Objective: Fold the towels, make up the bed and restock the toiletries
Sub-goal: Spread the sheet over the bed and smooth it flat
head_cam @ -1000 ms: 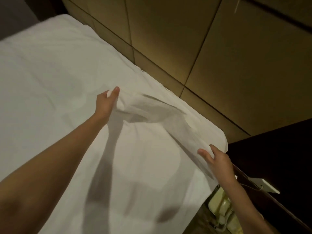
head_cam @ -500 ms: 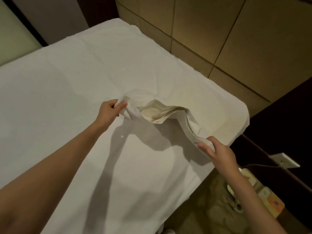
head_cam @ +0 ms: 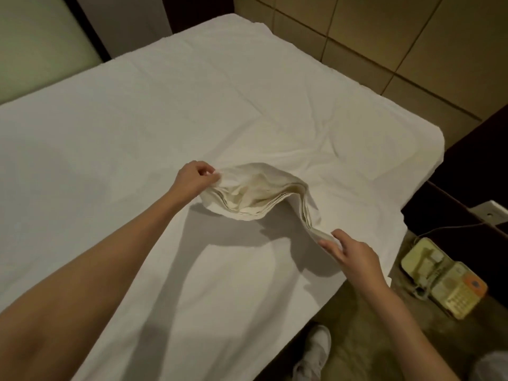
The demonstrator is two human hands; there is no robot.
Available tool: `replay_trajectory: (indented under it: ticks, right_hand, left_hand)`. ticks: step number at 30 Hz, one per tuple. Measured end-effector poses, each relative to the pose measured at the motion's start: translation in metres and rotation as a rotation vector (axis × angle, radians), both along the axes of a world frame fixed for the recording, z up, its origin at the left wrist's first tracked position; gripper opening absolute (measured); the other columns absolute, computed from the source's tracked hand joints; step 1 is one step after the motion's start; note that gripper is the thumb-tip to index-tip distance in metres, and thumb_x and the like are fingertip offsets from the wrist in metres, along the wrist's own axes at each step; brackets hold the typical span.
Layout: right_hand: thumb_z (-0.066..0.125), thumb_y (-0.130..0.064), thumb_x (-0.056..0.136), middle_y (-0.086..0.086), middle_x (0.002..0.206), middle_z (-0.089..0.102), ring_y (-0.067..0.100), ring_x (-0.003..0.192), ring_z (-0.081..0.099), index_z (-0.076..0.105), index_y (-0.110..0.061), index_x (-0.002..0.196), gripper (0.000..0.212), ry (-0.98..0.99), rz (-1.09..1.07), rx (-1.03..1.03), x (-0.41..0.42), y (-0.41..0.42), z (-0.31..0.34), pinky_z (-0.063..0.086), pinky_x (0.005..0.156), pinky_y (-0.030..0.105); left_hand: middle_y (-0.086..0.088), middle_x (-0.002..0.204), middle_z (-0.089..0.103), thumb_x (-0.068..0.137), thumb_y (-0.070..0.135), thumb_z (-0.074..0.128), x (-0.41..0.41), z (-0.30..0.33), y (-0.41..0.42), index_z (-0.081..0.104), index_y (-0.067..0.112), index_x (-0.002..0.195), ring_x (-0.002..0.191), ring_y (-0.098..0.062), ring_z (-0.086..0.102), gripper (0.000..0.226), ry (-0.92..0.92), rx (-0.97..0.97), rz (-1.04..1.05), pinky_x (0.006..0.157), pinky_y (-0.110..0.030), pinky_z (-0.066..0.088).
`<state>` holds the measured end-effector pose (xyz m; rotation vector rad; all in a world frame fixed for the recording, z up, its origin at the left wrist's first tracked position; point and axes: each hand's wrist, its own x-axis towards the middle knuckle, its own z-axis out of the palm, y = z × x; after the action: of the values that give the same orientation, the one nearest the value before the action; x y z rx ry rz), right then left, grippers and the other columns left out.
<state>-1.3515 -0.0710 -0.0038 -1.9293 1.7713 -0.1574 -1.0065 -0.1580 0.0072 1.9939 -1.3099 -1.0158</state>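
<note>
The sheet (head_cam: 192, 111) covers the bed; its folded edge arches between the hands, running left-far to right-near. The left hand (head_cam: 193, 177) pinches the far end; the right hand (head_cam: 350, 251) pinches the near end, nearer the bed's right side.

Flat bed (head_cam: 137, 160) open leftward; raised sheet fold (head_cam: 255, 193) mid-bed; wall (head_cam: 412, 50) apparently close behind

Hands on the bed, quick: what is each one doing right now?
Left hand: pinches the bunched white cotton sheet.
Right hand: grips the sheet's lifted edge.
</note>
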Motion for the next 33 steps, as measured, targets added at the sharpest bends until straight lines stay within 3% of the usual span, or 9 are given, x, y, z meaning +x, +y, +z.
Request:
replay_trajectory:
  ticks: [4, 7, 10, 14, 16, 21, 23, 29, 33]
  right_hand:
    - [0.038, -0.06, 0.085, -0.006, 0.065, 0.055, 0.012, 0.058, 0.049, 0.053, -0.021, 0.098, 0.043, 0.049, -0.009, -0.018, 0.058, 0.07, -0.001, 0.032, 0.05, 0.024]
    - [0.037, -0.061, 0.083, -0.009, 0.06, 0.052, 0.012, 0.057, 0.048, 0.049, -0.025, 0.09, 0.039, 0.048, 0.007, -0.012, 0.101, 0.121, -0.006, 0.031, 0.05, 0.024]
    - [0.045, -0.054, 0.088, -0.013, 0.057, 0.045, 0.005, 0.053, 0.042, 0.045, -0.028, 0.089, 0.027, 0.056, 0.05, 0.05, 0.139, 0.164, -0.015, 0.027, 0.049, 0.02]
    - [0.042, -0.057, 0.087, -0.007, 0.063, 0.051, 0.015, 0.06, 0.049, 0.049, -0.025, 0.092, 0.033, 0.033, 0.072, 0.088, 0.179, 0.2, -0.026, 0.028, 0.05, 0.018]
    - [0.043, -0.055, 0.088, -0.004, 0.065, 0.052, 0.018, 0.062, 0.049, 0.052, -0.02, 0.095, 0.036, 0.018, 0.065, 0.079, 0.194, 0.212, -0.036, 0.029, 0.05, 0.02]
    - [0.041, -0.058, 0.088, -0.005, 0.068, 0.052, 0.022, 0.071, 0.059, 0.052, -0.018, 0.1, 0.043, 0.081, 0.139, 0.075, 0.219, 0.239, -0.054, 0.033, 0.057, 0.03]
    - [0.041, -0.058, 0.089, -0.006, 0.069, 0.052, 0.021, 0.072, 0.059, 0.052, -0.018, 0.103, 0.043, 0.09, 0.114, 0.068, 0.222, 0.244, -0.054, 0.032, 0.056, 0.03]
    - [0.037, -0.059, 0.089, -0.008, 0.068, 0.049, 0.02, 0.07, 0.059, 0.049, -0.018, 0.099, 0.044, 0.117, 0.121, 0.023, 0.234, 0.256, -0.048, 0.03, 0.053, 0.029]
    - [0.029, -0.063, 0.087, -0.007, 0.067, 0.049, 0.019, 0.066, 0.057, 0.049, -0.016, 0.095, 0.052, 0.129, 0.157, 0.017, 0.249, 0.278, -0.044, 0.03, 0.051, 0.029]
  left_hand:
    - [0.001, 0.076, 0.046, 0.076, -0.013, 0.053, 0.068, 0.003, 0.06, 0.066, 0.01, 0.104, 0.07, -0.014, 0.046, 0.038, 0.065, 0.013, -0.058, 0.061, -0.02, 0.037]
    - [-0.004, 0.081, 0.057, 0.089, 0.011, 0.058, 0.116, 0.009, 0.101, 0.066, 0.008, 0.084, 0.071, -0.014, 0.051, 0.009, 0.084, 0.011, -0.014, 0.067, -0.021, 0.039]
    - [-0.01, 0.07, 0.058, 0.096, 0.037, 0.049, 0.151, 0.006, 0.137, 0.059, 0.006, 0.056, 0.068, -0.018, 0.05, 0.052, 0.018, 0.059, 0.016, 0.069, -0.02, 0.037]
    - [-0.006, 0.096, 0.061, 0.086, 0.006, 0.064, 0.173, -0.006, 0.174, 0.073, 0.004, 0.097, 0.084, -0.011, 0.056, 0.015, -0.174, 0.08, -0.1, 0.072, -0.015, 0.039]
    - [-0.012, 0.111, 0.057, 0.079, -0.014, 0.057, 0.18, -0.021, 0.186, 0.068, 0.004, 0.113, 0.103, -0.02, 0.056, 0.04, -0.278, 0.074, -0.143, 0.081, -0.013, 0.035]
    - [-0.015, 0.136, 0.04, 0.08, -0.013, 0.056, 0.195, -0.049, 0.211, 0.069, 0.007, 0.112, 0.126, -0.026, 0.043, 0.04, -0.305, 0.057, 0.005, 0.103, -0.019, 0.028]
    - [-0.013, 0.137, 0.046, 0.08, -0.01, 0.058, 0.197, -0.052, 0.215, 0.068, 0.009, 0.115, 0.128, -0.025, 0.044, 0.041, -0.286, 0.076, 0.029, 0.107, -0.023, 0.03]
    - [-0.002, 0.129, 0.061, 0.089, 0.007, 0.052, 0.209, -0.048, 0.216, 0.068, 0.026, 0.115, 0.122, -0.022, 0.052, 0.036, -0.303, 0.096, 0.022, 0.1, -0.028, 0.04]
    - [-0.008, 0.128, 0.06, 0.093, -0.002, 0.044, 0.234, -0.042, 0.227, 0.068, 0.012, 0.115, 0.122, -0.022, 0.051, 0.035, -0.205, 0.048, -0.005, 0.096, -0.016, 0.035]
